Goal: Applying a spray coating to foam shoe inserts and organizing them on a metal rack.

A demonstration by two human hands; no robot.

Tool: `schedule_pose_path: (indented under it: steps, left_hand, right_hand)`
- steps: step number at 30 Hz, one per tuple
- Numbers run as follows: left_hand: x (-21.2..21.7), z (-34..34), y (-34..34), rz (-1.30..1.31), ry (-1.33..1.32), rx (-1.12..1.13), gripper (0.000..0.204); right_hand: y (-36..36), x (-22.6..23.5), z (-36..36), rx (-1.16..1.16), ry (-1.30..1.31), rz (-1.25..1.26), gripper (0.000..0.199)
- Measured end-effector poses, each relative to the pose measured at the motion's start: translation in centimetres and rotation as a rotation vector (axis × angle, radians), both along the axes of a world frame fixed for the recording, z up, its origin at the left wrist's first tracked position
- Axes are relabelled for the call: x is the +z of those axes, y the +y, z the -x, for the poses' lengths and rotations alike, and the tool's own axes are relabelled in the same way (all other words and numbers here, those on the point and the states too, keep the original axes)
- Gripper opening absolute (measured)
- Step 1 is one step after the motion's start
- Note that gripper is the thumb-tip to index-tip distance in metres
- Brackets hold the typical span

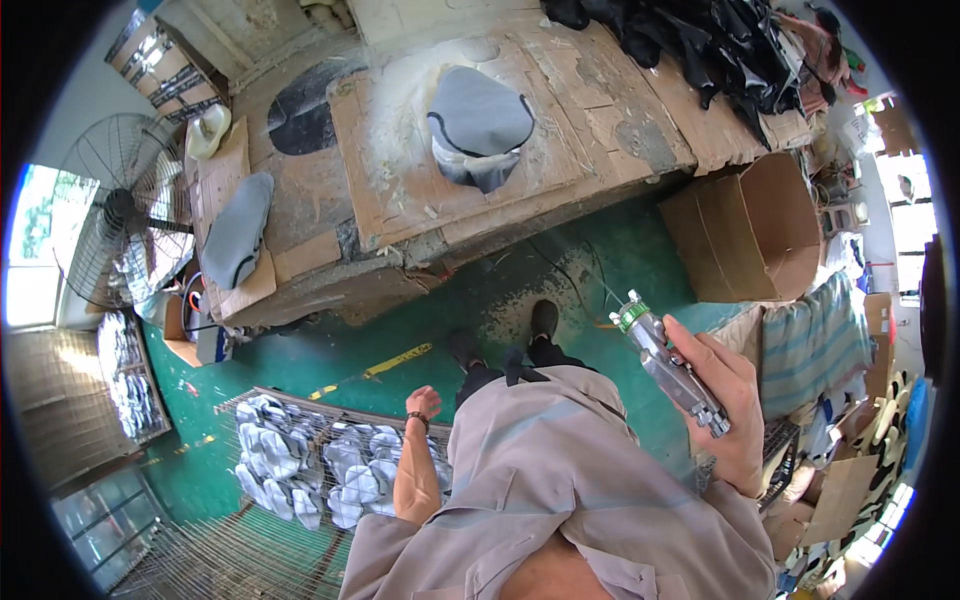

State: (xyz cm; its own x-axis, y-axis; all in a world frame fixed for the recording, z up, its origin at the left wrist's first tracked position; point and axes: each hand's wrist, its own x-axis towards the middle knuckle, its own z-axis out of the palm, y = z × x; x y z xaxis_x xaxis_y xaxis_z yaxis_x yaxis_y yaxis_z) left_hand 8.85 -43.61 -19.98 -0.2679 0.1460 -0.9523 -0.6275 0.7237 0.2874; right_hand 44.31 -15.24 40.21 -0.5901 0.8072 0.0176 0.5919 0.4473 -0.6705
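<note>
My right hand (730,400) is wrapped round a metal spray gun (672,372) with a green ring at its nozzle end. The gun points up and left, toward the workbench, at a distance from it. My left hand (425,402) hangs low beside my body with loosely bent fingers and nothing in it. A rack of grey-white shaped pieces (275,455) is nearest to that hand. Ahead on the cardboard-covered workbench (560,190), a grey curved pad (480,112) rests on a dark and whitish support. Another grey pad (238,230) lies at the bench's left end.
A large open cardboard box (745,230) stands right of the bench. Black sheet material (700,50) is heaped at the far right. A wire-cage fan (120,205) stands at left. A thin hose (600,270) crosses the green floor near my feet. Striped cloth (818,335) hangs at right.
</note>
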Motion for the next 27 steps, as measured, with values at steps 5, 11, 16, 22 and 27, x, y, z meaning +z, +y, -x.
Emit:
schedule_pose_path:
  steps: [5, 11, 16, 22, 27]
  left_hand:
    - [1.5, -3.4, 3.4, 0.029, 0.019, -0.046, 0.034]
    - [4.5, -5.7, 8.1, -0.026, 0.092, -0.128, 0.033]
    - [6.9, -7.2, 11.3, -0.048, 0.152, -0.148, 0.034]
    - [7.9, -9.1, 11.4, -0.066, 0.206, -0.138, 0.036]
    - [6.7, -9.9, 9.8, -0.025, 0.072, -0.08, 0.039]
  right_hand:
    - [1.9, -3.0, -6.3, -0.159, 0.131, 0.057, 0.073]
    - [4.4, -4.3, -12.2, -0.256, 0.233, 0.121, 0.066]
    - [8.0, -5.2, -16.3, -0.262, 0.245, 0.13, 0.065]
    - [12.5, -5.6, -18.3, -0.268, 0.293, 0.023, 0.064]
    - [16.4, -4.6, -17.0, -0.186, 0.285, 0.048, 0.06]
